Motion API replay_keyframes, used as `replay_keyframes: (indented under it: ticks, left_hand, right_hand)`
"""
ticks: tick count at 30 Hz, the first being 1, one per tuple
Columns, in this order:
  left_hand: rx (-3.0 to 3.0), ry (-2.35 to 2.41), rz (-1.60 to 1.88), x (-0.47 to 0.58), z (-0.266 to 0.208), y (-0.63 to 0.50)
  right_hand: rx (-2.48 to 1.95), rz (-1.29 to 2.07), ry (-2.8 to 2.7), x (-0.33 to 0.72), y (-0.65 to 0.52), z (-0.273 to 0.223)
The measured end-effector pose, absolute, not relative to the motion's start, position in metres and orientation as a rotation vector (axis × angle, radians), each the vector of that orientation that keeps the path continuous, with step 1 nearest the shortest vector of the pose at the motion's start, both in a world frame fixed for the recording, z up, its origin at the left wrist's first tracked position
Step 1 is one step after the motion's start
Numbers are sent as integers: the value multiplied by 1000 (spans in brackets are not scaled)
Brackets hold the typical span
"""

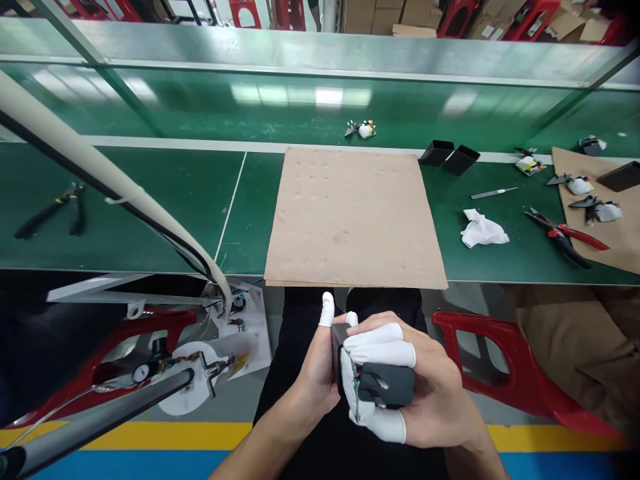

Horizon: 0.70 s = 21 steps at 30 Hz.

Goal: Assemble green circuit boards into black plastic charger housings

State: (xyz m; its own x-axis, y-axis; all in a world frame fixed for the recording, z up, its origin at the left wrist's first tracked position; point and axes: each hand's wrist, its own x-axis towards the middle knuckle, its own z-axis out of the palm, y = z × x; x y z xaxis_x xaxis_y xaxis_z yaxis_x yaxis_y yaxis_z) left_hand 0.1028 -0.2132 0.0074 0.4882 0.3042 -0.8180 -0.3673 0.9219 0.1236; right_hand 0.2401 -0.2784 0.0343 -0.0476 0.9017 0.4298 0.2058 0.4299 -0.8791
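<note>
Over my lap, just off the table's front edge, both hands work close together. My left hand grips a dark rectangular casing, its thumb in a white finger cot pointing up. In my right hand, fingers with white cots are wrapped round a power adapter's inner assembly. That assembly has a black plug end with metal prongs and a white-wrapped body showing a thin green edge. The assembly's inner end meets the casing's mouth; my fingers hide how far it reaches inside.
A cardboard sheet lies on the green table ahead. To its right are black casings, white tissue, a thin blade-like tool and red-black pliers. Black pliers lie left. A pale pole crosses the left side.
</note>
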Motion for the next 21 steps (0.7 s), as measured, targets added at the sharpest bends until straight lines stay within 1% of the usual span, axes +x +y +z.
replay_keyframes:
  ticks: [7,21]
  left_hand:
    - [-71,918,402,102,7,-214]
    - [-61,1003,437,103,4,-216]
  right_hand:
    - [-1083,787,-1487,237,-280,33]
    - [-1119,805,-1511,239,-283,21]
